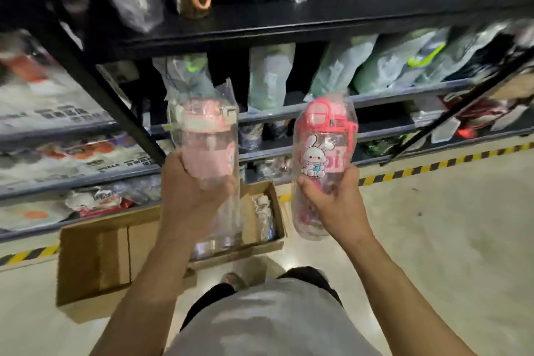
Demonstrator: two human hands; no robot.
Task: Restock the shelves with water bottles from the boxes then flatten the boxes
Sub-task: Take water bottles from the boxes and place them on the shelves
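Water bottles, two of them, each in a clear plastic wrapper, are held up side by side in front of the shelving. The pale pink bottle [206,147] stands upright in the left hand [190,191], whose fingers are curled closed round its lower half. The back of that hand faces the camera, and the cap and upper body rise clear above the knuckles. The bright pink bottle [320,153], printed with a white rabbit, is gripped by the right hand [332,199] at the same height. The thumb [306,185] lies across the front just under the rabbit, and the other fingers wrap the right side. The wrapper's tail hangs below the palm, and the handle and lid stand above the grip. The two bottles are near each other but apart.

Behind them, black shelves [289,23] carry rows of wrapped bottles [271,78] along their front edges. An open cardboard box [95,257] sits on the floor [433,240] at the foot of the shelves, below the left forearm. More wrapped items [264,217] lie at its right end. Yellow-and-black tape [433,166] runs along the floor beside the shelf base.
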